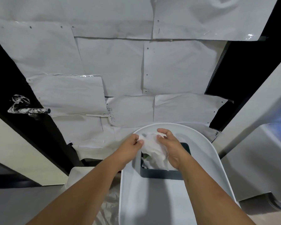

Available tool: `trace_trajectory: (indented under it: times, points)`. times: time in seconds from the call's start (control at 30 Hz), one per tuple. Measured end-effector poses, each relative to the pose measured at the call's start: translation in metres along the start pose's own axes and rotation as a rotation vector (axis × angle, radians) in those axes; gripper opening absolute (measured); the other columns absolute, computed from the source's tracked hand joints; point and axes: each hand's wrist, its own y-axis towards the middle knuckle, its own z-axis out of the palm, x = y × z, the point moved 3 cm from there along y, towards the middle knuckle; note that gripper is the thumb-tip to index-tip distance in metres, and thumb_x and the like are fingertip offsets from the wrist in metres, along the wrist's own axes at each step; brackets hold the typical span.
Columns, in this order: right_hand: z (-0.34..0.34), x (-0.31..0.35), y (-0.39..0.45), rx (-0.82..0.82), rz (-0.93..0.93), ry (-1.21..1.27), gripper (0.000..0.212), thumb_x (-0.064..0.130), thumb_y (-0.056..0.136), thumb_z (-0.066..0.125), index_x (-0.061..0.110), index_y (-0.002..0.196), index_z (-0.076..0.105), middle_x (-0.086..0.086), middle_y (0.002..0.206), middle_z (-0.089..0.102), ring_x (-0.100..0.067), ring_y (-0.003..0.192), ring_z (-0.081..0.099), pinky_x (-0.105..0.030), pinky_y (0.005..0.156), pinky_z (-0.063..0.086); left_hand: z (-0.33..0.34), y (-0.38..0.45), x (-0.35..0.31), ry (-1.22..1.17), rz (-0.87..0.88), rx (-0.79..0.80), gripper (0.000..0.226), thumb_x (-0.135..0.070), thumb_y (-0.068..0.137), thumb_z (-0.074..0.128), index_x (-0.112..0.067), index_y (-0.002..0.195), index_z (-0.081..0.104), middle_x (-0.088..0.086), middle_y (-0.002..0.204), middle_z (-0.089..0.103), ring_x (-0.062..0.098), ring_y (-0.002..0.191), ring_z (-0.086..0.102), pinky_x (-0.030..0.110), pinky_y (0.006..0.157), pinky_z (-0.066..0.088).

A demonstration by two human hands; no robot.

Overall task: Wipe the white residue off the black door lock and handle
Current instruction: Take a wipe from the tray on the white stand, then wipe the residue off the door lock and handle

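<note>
- The step in hand looks like getting a wipe ready: both hands meet low in the centre-right of the frame over a dark box (160, 173) that sits on a white oval tray (152, 200).
- The left hand (130, 147) pinches one edge of a crumpled white tissue (152, 149) between thumb and fingertips; the right hand (170, 146) is curled around the other side of the same tissue, thumb on top. Both grasp it; neither is empty.
- The tissue's lower part trails down into the box, so it is probably not yet free. A good way: lift straight up and away with one hand, and steady the box with the other if it starts to rise with the sheet.
- Bunch the tissue into a firm pad with a clean face outward, so it scrubs and does not tear.
- The work itself waits at the far left, about mid-height: the black door handle (31, 110) sticks out to the right, streaked heavily with white residue, and the lock (20, 100) just above it is smeared too. Both are well apart from the hands.
- The residue looks wet and thick; it may smear across the black door, so folding to a fresh face between passes seems wise.
- White paper sheets (112, 65) cover the door panel beside the handle; wiping should stay clear of their edges.
</note>
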Motion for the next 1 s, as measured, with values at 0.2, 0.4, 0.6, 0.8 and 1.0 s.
trace_trajectory:
  times: [0.2, 0.4, 0.6, 0.8, 1.0]
  points:
    - [0.023, 0.006, -0.003, 0.140, -0.062, -0.202, 0.033, -0.002, 0.088, 0.057, 0.023, 0.109, 0.066, -0.014, 0.111, 0.060, -0.024, 0.092, 0.061, -0.036, 0.079, 0.050, -0.019, -0.013, -0.003, -0.290, -0.072, -0.176, 0.011, -0.032, 0.100, 0.045, -0.023, 0.101, 0.052, 0.009, 0.109, 0.062, 0.029, 0.101, 0.062, 0.054, 0.089, 0.054]
    - [0.049, -0.003, 0.000, 0.193, -0.042, -0.556, 0.012, 0.016, 0.091, 0.061, 0.014, 0.088, 0.073, -0.009, 0.088, 0.070, -0.019, 0.076, 0.060, -0.034, 0.070, 0.047, -0.049, -0.034, 0.005, -0.270, -0.076, -0.339, 0.018, -0.035, 0.101, 0.042, -0.021, 0.098, 0.053, 0.008, 0.099, 0.058, 0.024, 0.082, 0.055, 0.038, 0.062, 0.051]
    - [0.089, -0.007, -0.001, 0.185, -0.074, -0.639, 0.021, 0.027, 0.093, 0.058, 0.012, 0.082, 0.067, -0.003, 0.076, 0.065, -0.015, 0.067, 0.056, -0.023, 0.058, 0.042, -0.086, -0.063, 0.020, -0.348, -0.058, -0.369, 0.025, -0.038, 0.094, 0.057, -0.026, 0.115, 0.049, 0.010, 0.119, 0.058, 0.027, 0.102, 0.062, 0.045, 0.083, 0.056]
    - [0.134, -0.010, -0.004, 0.206, -0.104, -0.602, 0.023, 0.029, 0.095, 0.054, 0.017, 0.078, 0.064, -0.002, 0.066, 0.063, -0.018, 0.068, 0.058, -0.031, 0.070, 0.045, -0.125, -0.093, 0.037, -0.214, -0.030, -0.193, 0.054, -0.019, 0.081, 0.077, -0.040, 0.126, 0.057, -0.007, 0.136, 0.048, 0.016, 0.126, 0.045, 0.028, 0.098, 0.042]
    - [0.193, -0.022, -0.015, 0.224, -0.128, -0.608, 0.023, 0.028, 0.096, 0.053, 0.017, 0.079, 0.062, 0.000, 0.062, 0.056, -0.010, 0.062, 0.047, -0.024, 0.062, 0.039, -0.174, -0.120, 0.058, -0.016, -0.137, -0.365, 0.026, -0.040, 0.093, 0.059, -0.020, 0.106, 0.070, -0.003, 0.108, 0.066, 0.016, 0.106, 0.058, 0.028, 0.083, 0.046]
